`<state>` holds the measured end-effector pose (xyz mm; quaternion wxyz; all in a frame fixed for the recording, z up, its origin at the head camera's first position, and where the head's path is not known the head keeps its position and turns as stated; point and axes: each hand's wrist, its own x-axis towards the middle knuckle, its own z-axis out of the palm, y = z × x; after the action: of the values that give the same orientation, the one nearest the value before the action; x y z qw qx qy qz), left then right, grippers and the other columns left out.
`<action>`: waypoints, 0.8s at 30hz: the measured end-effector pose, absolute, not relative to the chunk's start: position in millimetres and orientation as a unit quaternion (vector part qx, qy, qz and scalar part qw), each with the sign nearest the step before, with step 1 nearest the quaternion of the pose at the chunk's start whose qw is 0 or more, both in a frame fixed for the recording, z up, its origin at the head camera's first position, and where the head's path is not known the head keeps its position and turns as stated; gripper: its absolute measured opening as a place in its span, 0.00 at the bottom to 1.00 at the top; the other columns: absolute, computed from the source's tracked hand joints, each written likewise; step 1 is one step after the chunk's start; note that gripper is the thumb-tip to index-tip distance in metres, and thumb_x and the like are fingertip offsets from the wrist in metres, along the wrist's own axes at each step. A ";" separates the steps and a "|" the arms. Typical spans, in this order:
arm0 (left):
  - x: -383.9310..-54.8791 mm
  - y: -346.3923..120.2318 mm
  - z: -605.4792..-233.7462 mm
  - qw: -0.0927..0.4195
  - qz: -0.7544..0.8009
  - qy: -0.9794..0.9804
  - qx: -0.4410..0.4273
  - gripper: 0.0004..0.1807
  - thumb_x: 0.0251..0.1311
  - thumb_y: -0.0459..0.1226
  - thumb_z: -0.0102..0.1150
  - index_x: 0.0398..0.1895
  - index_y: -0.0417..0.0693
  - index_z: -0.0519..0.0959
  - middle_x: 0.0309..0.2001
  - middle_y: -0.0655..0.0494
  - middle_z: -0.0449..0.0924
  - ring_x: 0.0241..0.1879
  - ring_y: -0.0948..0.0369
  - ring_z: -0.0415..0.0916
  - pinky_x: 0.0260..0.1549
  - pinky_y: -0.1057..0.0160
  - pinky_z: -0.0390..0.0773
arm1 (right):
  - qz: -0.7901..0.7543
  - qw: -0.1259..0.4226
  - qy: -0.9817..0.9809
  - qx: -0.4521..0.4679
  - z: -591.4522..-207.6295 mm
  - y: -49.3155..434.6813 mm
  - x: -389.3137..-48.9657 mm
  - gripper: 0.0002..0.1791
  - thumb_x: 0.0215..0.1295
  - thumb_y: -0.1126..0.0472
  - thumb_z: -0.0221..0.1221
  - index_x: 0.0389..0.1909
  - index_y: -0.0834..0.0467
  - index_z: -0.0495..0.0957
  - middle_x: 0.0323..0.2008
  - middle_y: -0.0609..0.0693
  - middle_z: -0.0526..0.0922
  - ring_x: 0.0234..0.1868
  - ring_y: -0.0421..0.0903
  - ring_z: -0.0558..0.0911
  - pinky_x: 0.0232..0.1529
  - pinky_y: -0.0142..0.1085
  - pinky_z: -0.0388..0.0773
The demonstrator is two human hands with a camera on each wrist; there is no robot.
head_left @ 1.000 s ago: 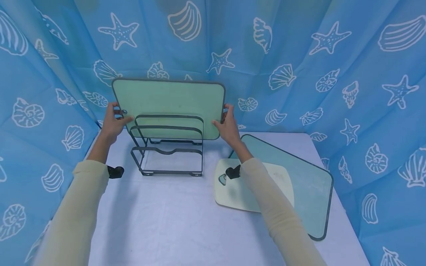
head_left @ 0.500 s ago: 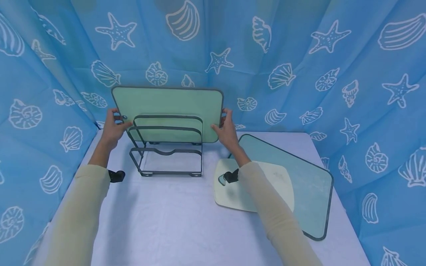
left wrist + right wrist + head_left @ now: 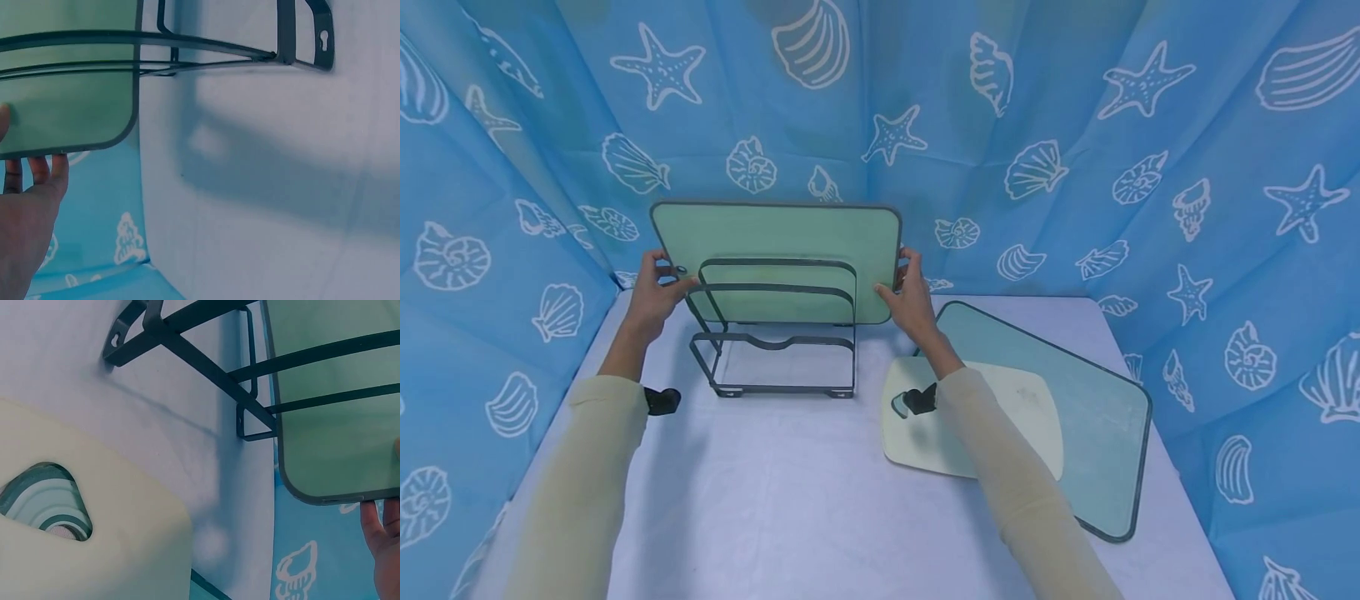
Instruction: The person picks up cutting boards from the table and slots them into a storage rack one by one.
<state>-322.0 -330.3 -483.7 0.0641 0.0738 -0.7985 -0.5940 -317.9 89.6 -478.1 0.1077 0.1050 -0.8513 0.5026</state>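
Note:
A green cutting board [image 3: 775, 229] with a dark rim stands nearly upright behind the bars of a dark metal rack [image 3: 775, 289]. My left hand [image 3: 651, 302] grips its left side edge beside a small hole, thumb on the front face and fingers at the edge. On the opposite edge, my right hand [image 3: 913, 304] holds it in the same way. The wrist views show fingers along the rim of the board [image 3: 75, 106], with the rack's bars crossing in front. Whether the board's bottom edge rests on the rack cannot be told.
To the right, a cream cutting board [image 3: 1015, 396] with a cut-out handle lies on top of a larger dark-rimmed board [image 3: 1097, 433]. My right forearm passes over both. A white cloth covers the table [image 3: 760, 500]; a blue shell-patterned curtain [image 3: 1075, 100] hangs behind it.
Both hands have lowered the green board behind the rack. Its top edge sits lower, and its bottom edge now covers more of the rack's rear feet.

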 end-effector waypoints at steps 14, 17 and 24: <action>-290.9 -316.6 -444.5 0.042 -0.587 -0.795 0.150 0.31 0.76 0.50 0.44 0.77 0.52 0.56 0.73 0.40 0.58 0.70 0.45 0.61 0.67 0.49 0.62 | 0.507 0.115 -0.847 0.113 -475.9 94.9 -316.2 0.31 0.70 0.63 0.61 0.68 0.55 0.58 0.42 0.58 0.75 0.44 0.53 0.78 0.44 0.45 0.78; -285.5 -322.4 -438.8 0.045 -0.579 -0.797 0.163 0.32 0.75 0.52 0.45 0.77 0.51 0.56 0.73 0.41 0.59 0.69 0.45 0.61 0.66 0.49 0.64 | 0.508 0.114 -0.846 0.117 -475.5 98.1 -315.3 0.28 0.72 0.64 0.59 0.68 0.55 0.60 0.43 0.58 0.76 0.45 0.54 0.79 0.46 0.45 0.78; -261.2 -325.6 -424.4 0.060 -0.549 -0.822 0.138 0.36 0.73 0.55 0.46 0.76 0.46 0.56 0.69 0.38 0.65 0.66 0.45 0.66 0.64 0.49 0.67 | 0.526 0.115 -0.836 0.106 -474.3 112.4 -312.0 0.23 0.74 0.65 0.55 0.67 0.58 0.64 0.45 0.58 0.80 0.48 0.56 0.81 0.49 0.49 0.78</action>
<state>-261.2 -325.6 -424.4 0.0601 0.1379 -0.8219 -0.5494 -312.0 112.4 -474.3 0.1152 0.1062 -0.8356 0.5265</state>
